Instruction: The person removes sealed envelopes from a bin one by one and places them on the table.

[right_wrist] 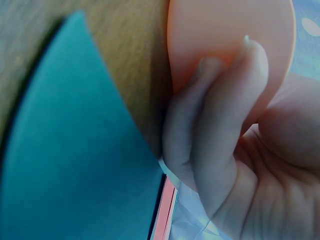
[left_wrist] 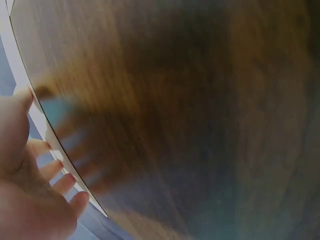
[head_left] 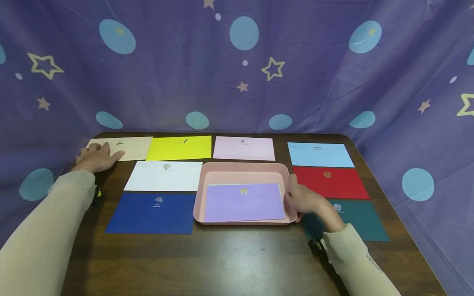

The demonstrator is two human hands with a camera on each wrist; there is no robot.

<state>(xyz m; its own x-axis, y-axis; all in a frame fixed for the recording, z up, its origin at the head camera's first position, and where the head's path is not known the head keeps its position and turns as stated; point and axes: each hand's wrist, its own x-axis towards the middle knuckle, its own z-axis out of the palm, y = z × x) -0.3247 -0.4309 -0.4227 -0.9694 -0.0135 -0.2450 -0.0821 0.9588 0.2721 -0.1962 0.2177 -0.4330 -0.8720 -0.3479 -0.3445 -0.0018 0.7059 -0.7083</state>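
At the table's far left, my left hand (head_left: 97, 157) lies spread over the left end of a cream envelope (head_left: 135, 149). In the left wrist view, its fingertips (left_wrist: 64, 184) rest on the envelope's pale edge (left_wrist: 42, 120). My right hand (head_left: 305, 198) grips the right rim of a pink tray (head_left: 244, 166); in the right wrist view, curled fingers (right_wrist: 217, 125) lie against the tray wall (right_wrist: 230, 25). Inside the tray lies a lavender envelope (head_left: 244, 205) with a gold butterfly, and a thin light edge shows beneath it. A dark green envelope (head_left: 364, 224) lies under the right wrist.
Yellow (head_left: 179, 149) and pale pink envelopes (head_left: 244, 149) line the back. White (head_left: 163, 177) and blue envelopes (head_left: 149, 216) lie left of the tray. Light blue (head_left: 320, 158) and red envelopes (head_left: 335, 185) lie to its right. A purple patterned curtain (head_left: 177, 74) hangs behind the table.
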